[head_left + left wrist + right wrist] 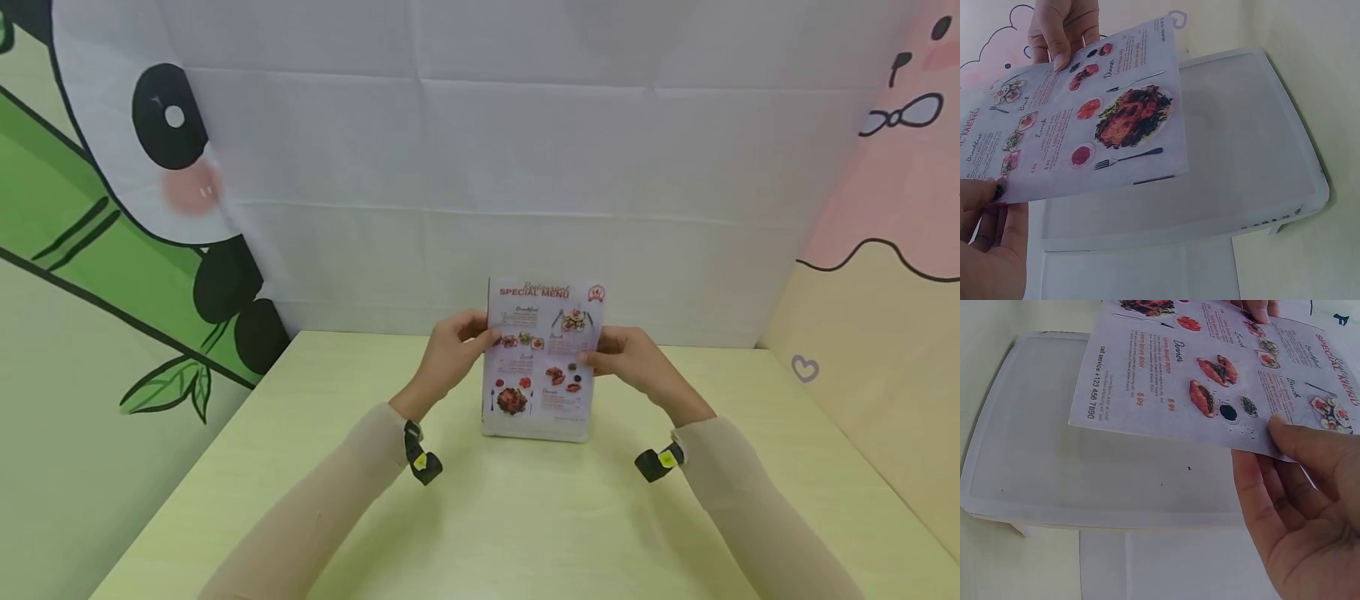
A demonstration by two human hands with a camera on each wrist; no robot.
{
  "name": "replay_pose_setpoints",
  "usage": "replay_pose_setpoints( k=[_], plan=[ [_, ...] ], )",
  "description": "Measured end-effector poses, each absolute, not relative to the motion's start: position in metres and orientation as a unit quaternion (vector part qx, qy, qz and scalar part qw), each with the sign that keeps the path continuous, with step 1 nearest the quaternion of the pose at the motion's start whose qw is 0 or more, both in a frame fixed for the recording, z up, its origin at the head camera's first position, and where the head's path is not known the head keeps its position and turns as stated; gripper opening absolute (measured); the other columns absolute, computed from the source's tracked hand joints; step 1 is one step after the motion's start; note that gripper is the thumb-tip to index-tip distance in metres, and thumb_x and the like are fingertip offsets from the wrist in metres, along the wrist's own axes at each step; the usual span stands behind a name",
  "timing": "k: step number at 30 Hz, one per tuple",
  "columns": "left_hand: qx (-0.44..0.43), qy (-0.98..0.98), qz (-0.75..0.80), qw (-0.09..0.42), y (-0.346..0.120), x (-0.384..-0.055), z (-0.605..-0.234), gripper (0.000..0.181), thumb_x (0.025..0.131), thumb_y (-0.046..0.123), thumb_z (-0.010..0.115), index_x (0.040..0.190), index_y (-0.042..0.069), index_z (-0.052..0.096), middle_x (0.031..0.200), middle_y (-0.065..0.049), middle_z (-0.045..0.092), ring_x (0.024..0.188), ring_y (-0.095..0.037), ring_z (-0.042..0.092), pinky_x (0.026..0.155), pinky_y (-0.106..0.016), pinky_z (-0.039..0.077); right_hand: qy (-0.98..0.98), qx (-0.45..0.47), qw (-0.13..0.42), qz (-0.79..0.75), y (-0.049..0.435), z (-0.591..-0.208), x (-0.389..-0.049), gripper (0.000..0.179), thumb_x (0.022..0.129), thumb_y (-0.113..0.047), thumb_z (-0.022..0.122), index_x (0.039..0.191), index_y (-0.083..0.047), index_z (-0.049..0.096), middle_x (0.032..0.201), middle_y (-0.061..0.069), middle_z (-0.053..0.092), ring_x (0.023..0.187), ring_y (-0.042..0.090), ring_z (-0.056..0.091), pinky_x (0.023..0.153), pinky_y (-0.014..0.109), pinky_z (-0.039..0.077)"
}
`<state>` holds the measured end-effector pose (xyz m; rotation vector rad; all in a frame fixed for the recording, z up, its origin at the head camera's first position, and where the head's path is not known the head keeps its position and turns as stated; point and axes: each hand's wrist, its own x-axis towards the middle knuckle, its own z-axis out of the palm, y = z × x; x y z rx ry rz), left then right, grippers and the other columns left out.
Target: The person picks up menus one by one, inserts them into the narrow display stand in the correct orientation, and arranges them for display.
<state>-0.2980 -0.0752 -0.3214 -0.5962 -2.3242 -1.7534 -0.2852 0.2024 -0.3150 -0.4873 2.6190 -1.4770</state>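
Observation:
A printed restaurant menu sheet [543, 358] is held upright, its text and food pictures facing me. My left hand [450, 354] pinches its left edge, thumb in front and fingers behind. At the opposite edge, my right hand [633, 362] grips it the same way. Behind the sheet stands a white rounded-corner stand [1241, 125] with a raised rim and a small foot on the table. Both wrist views show a gap between the sheet's lower end and this stand. In the head view the menu hides most of the stand.
The pale yellow-green table [360, 533] runs back to a white cloth backdrop [525, 150]. A panda and bamboo drawing [172, 117] covers the left wall. Along the right is a pink and cream cartoon wall [885, 333]. Each wrist wears a black camera strap.

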Motion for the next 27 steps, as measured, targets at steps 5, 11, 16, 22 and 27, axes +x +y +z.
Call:
replay_pose_setpoints(
  k=[5, 11, 16, 22, 27],
  plan=[
    [-0.219, -0.759, -0.607, 0.086, -0.073, -0.305, -0.313, 0.028, 0.094, 0.015, 0.062, 0.119, 0.004, 0.064, 0.109, -0.015, 0.067, 0.094, -0.021, 0.064, 0.083, -0.032, 0.056, 0.859, -0.137, 0.023, -0.492, 0.201, -0.305, -0.291, 0.039, 0.092, -0.017, 0.065, 0.127, -0.001, 0.058, 0.119, 0.02, 0.066, 0.095, 0.025, 0.07, 0.091, 0.043, 0.053],
    [-0.222, -0.768, -0.593, 0.098, -0.07, -0.313, -0.303, 0.033, 0.095, 0.016, 0.061, 0.126, 0.005, 0.061, 0.111, -0.014, 0.066, 0.097, -0.022, 0.064, 0.083, -0.032, 0.055, 0.851, -0.121, -0.009, -0.51, 0.202, -0.289, -0.297, 0.037, 0.092, -0.017, 0.066, 0.125, -0.002, 0.06, 0.119, 0.02, 0.065, 0.093, 0.024, 0.07, 0.094, 0.045, 0.051],
    [-0.226, -0.764, -0.594, 0.11, -0.068, -0.319, -0.294, 0.025, 0.094, 0.014, 0.062, 0.117, 0.003, 0.064, 0.109, -0.014, 0.067, 0.093, -0.021, 0.063, 0.081, -0.03, 0.055, 0.848, -0.118, -0.031, -0.515, 0.2, -0.278, -0.301, 0.036, 0.093, -0.017, 0.065, 0.125, -0.002, 0.06, 0.12, 0.02, 0.065, 0.092, 0.021, 0.07, 0.092, 0.041, 0.053],
    [-0.226, -0.767, -0.587, 0.128, -0.066, -0.325, -0.279, 0.023, 0.094, 0.014, 0.062, 0.114, 0.002, 0.065, 0.107, -0.014, 0.067, 0.092, -0.02, 0.063, 0.08, -0.03, 0.055, 0.846, -0.128, -0.06, -0.514, 0.2, -0.266, -0.304, 0.035, 0.093, -0.017, 0.064, 0.125, -0.002, 0.059, 0.12, 0.019, 0.066, 0.091, 0.014, 0.069, 0.09, 0.035, 0.053],
    [-0.223, -0.762, -0.59, 0.147, -0.064, -0.33, -0.267, 0.023, 0.093, 0.014, 0.063, 0.113, 0.002, 0.065, 0.107, -0.013, 0.067, 0.092, -0.019, 0.062, 0.083, -0.029, 0.052, 0.838, -0.14, -0.061, -0.523, 0.201, -0.259, -0.307, 0.039, 0.092, -0.017, 0.066, 0.127, -0.002, 0.058, 0.122, 0.019, 0.065, 0.094, 0.012, 0.068, 0.094, 0.036, 0.052]
  ],
)
